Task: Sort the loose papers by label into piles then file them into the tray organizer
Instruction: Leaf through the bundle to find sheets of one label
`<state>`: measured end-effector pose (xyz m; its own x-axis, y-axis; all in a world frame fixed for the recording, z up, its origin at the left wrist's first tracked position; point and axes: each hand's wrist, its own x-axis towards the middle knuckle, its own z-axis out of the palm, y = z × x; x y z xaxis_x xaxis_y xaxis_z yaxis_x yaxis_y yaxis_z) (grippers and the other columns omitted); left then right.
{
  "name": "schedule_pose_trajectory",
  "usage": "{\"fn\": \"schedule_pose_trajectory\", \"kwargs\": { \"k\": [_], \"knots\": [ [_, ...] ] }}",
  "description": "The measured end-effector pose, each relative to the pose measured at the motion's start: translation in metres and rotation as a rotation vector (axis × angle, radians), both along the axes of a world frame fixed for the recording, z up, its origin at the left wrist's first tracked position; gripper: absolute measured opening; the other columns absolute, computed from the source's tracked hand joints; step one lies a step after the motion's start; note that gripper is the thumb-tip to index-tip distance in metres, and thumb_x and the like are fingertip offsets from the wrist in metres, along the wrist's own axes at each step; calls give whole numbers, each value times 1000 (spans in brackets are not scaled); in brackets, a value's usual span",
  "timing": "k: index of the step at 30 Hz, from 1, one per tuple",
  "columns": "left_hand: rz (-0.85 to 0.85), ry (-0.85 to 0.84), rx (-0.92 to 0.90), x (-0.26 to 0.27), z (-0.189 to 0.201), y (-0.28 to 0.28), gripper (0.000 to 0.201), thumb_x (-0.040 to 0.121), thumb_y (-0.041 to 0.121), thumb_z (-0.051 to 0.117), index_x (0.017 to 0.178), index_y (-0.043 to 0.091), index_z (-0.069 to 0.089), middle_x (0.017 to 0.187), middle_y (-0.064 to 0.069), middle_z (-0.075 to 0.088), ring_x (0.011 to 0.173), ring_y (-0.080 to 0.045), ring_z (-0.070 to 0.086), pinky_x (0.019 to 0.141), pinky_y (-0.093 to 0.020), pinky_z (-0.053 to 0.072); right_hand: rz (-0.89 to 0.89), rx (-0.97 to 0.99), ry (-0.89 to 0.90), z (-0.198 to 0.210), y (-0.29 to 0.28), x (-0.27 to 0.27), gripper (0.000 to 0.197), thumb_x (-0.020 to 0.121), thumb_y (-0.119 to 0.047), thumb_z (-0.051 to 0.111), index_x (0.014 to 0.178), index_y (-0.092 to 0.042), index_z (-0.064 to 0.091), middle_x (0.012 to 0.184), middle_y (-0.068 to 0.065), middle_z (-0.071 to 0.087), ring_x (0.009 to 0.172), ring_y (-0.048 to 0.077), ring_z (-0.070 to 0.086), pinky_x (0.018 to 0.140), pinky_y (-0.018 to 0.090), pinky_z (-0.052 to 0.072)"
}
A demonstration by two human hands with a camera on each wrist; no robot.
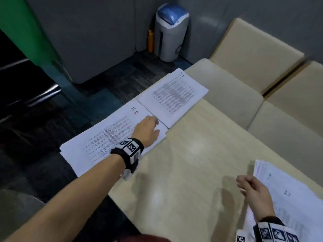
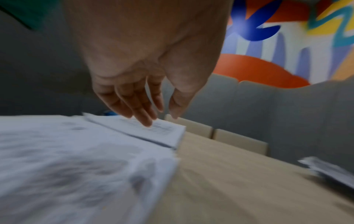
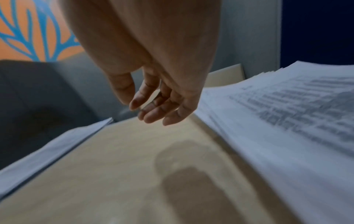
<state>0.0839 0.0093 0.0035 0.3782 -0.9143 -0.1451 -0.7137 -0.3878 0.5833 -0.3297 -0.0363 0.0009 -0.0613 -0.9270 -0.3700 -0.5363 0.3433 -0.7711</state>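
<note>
Two sorted paper piles lie along the table's left edge: one headed "HR" (image 1: 108,135) and, beyond it, one headed "IT" (image 1: 173,95). My left hand (image 1: 148,130) hovers over the far corner of the HR pile (image 2: 67,159) with fingers (image 2: 141,115) straight and relaxed, holding nothing. A thick stack of loose papers (image 1: 290,193) sits at the near right. My right hand (image 1: 251,189) hangs just left of that stack (image 3: 287,113), above the bare table, fingers (image 3: 153,115) loosely curled and empty. No tray organizer is in view.
The beige table (image 1: 201,154) runs between the piles. Cream chairs (image 1: 253,55) stand along its far right side. A grey bin with a blue lid (image 1: 170,32) stands in the corner on the dark floor. Both left piles overhang the table's left edge.
</note>
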Motion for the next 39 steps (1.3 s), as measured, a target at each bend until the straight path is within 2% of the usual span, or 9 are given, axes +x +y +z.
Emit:
{"fn": "schedule_pose_trajectory", "kwargs": {
  "k": [8,11,15,21,26,29,32,34,39],
  "knots": [
    [-425,303,48,-264,7,-43,20,91,26,65,106,13,64,105,-2,68,90,-19,62,87,-36,51,-239,-45,260,16,23,-141,15,92,-26,71,97,-13,67,105,10,69,106,34,63,92,41,48],
    [-455,281,118,-335,-1,-37,37,93,31,63,123,10,59,120,-7,62,104,-24,62,90,-34,49,-302,19,430,7,33,-191,52,83,-44,78,118,-9,62,126,17,60,115,37,58,99,45,48],
    [-316,250,86,-393,-12,-27,48,94,29,61,135,8,50,129,-9,54,110,-26,59,95,-36,48,-394,40,451,-6,36,-233,70,71,-50,86,118,-6,57,127,17,56,115,37,57,95,48,51],
    [-183,228,101,-423,-15,-14,37,93,25,61,125,8,53,116,-5,62,105,-22,59,92,-34,48,-289,156,271,-12,35,-252,61,77,-40,87,113,-10,48,105,7,57,98,28,58,86,36,48],
    [-146,151,134,-426,-18,-21,31,90,30,62,113,11,56,107,-5,64,98,-23,60,88,-39,51,-408,41,168,-18,37,-270,35,92,-32,73,104,0,70,106,17,73,93,30,65,84,34,51],
    [-178,33,191,-427,-27,-23,49,84,49,68,112,12,53,110,-6,57,100,-26,57,88,-43,51,-480,27,70,-8,55,-282,29,101,-30,60,98,-3,71,90,11,70,88,31,66,78,33,49],
    [-174,-56,243,-426,-32,-24,77,74,65,73,118,9,46,116,-7,51,106,-27,55,89,-41,50,-529,-22,-76,1,69,-289,21,99,-13,61,115,-2,70,104,11,72,102,32,68,95,45,54],
    [-126,-11,289,-421,-35,-25,87,70,65,77,124,7,42,120,-9,50,111,-29,55,88,-39,49,-609,0,-208,5,72,-292,18,91,2,65,107,-3,73,104,16,74,104,37,69,101,52,52],
    [-94,240,189,-395,-47,-25,44,77,42,81,84,15,48,77,-3,55,71,-24,52,63,-34,43,-654,-10,-408,17,68,-276,20,81,12,57,81,-3,70,87,20,67,85,34,65,82,41,49]
  ]
}}
